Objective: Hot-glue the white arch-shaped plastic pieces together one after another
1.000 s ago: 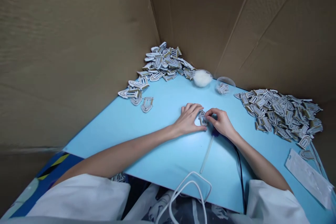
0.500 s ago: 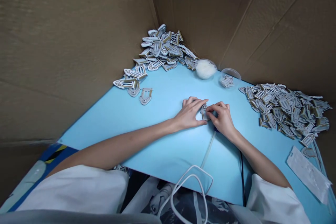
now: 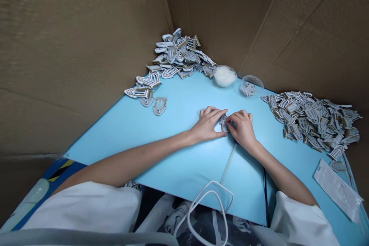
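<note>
A small grey-and-white arched window-shaped piece lies on the blue tabletop, framed by the thumb and index finger of my left hand, which grip it at its far and near ends. My right hand is closed in a pinch at the piece's right side. Whatever its fingertips hold is hidden or too small to make out. From under the right hand a white cable runs toward the table's front edge; its dark end is mostly covered.
Piles of similar arched pieces lie at the back left and at the right. Two clear round tubs stand between them, one with white material, one with a few pieces. A plastic bag lies front right. Cardboard walls enclose the back.
Hardly anything differs. My right hand has shifted very slightly left, and the view has moved a little; my left hand keeps its grip on the arched piece.
</note>
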The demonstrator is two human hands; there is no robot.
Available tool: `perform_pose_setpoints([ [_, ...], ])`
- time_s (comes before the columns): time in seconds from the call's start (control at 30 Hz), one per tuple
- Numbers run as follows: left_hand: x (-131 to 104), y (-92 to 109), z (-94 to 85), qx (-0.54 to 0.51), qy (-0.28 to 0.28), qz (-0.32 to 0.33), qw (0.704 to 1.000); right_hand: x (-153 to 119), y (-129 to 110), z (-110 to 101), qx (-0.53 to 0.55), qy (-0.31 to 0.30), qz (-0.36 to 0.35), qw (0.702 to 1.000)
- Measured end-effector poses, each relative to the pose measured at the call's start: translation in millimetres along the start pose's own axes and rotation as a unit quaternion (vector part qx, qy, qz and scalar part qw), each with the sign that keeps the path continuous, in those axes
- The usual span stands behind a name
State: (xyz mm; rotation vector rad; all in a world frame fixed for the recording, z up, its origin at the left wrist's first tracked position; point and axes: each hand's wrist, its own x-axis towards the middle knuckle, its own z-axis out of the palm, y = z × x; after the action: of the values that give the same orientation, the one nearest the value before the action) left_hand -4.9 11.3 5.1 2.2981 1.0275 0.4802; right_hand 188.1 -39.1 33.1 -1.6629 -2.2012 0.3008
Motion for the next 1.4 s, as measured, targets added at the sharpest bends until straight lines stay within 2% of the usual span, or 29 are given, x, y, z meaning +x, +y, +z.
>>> perform_pose_setpoints([
  [0.13, 0, 1, 0.4, -0.001, 0.004, 0.003, 1.000, 2, -6, -2, -0.070, 0.022, -0.020, 0.997],
  [0.27, 0, -1, 0.0, -0.007, 0.002, 0.009, 1.000, -13, 4, -32, -0.127, 0.019, 0.004, 0.992],
  [0.37, 0, -5, -3.8, -0.022, -0.013, 0.027, 0.999, -42, 22, -55, -0.188, -0.064, 0.034, 0.979],
  [0.47, 1, -10, -9.4, -0.038, -0.044, 0.053, 0.997, -68, 32, -57, -0.200, -0.139, 0.062, 0.968],
  [0.57, 2, -13, -13.1, -0.028, -0.056, 0.067, 0.996, -77, 31, -44, -0.152, -0.150, 0.043, 0.976],
  [0.67, 5, -15, -14.4, -0.005, -0.046, 0.079, 0.996, -75, 36, -39, -0.069, -0.119, 0.038, 0.990],
  [0.73, 5, -15, -14.7, -0.008, -0.035, 0.098, 0.995, -73, 45, -41, 0.048, -0.087, 0.064, 0.993],
  [0.77, 5, -15, -14.6, -0.022, -0.028, 0.110, 0.993, -73, 50, -43, 0.135, -0.070, 0.078, 0.985],
  [0.8, 5, -14, -14.2, -0.047, -0.019, 0.120, 0.991, -74, 54, -44, 0.232, -0.052, 0.089, 0.967],
  [0.87, 2, -12, -12.4, -0.127, -0.007, 0.121, 0.984, -76, 57, -41, 0.412, -0.011, 0.105, 0.905],
  [0.93, -1, -8, -9.0, -0.239, -0.013, 0.090, 0.967, -78, 54, -34, 0.515, 0.028, 0.124, 0.848],
  [1.0, -5, -4, -4.9, -0.351, -0.033, 0.047, 0.935, -80, 47, -26, 0.538, 0.047, 0.145, 0.829],
  [1.07, -8, -1, -1.4, -0.432, -0.050, 0.014, 0.901, -81, 41, -19, 0.519, 0.043, 0.157, 0.839],
  [1.13, -9, 0, 1.0, -0.469, -0.051, -0.010, 0.882, -82, 38, -14, 0.489, 0.023, 0.159, 0.857],
  [1.23, -9, -1, 3.0, -0.484, -0.033, -0.035, 0.874, -83, 38, -11, 0.462, -0.010, 0.149, 0.874],
  [1.4, -10, 1, 3.9, -0.484, -0.020, -0.034, 0.874, -83, 39, -12, 0.456, -0.020, 0.141, 0.878],
])
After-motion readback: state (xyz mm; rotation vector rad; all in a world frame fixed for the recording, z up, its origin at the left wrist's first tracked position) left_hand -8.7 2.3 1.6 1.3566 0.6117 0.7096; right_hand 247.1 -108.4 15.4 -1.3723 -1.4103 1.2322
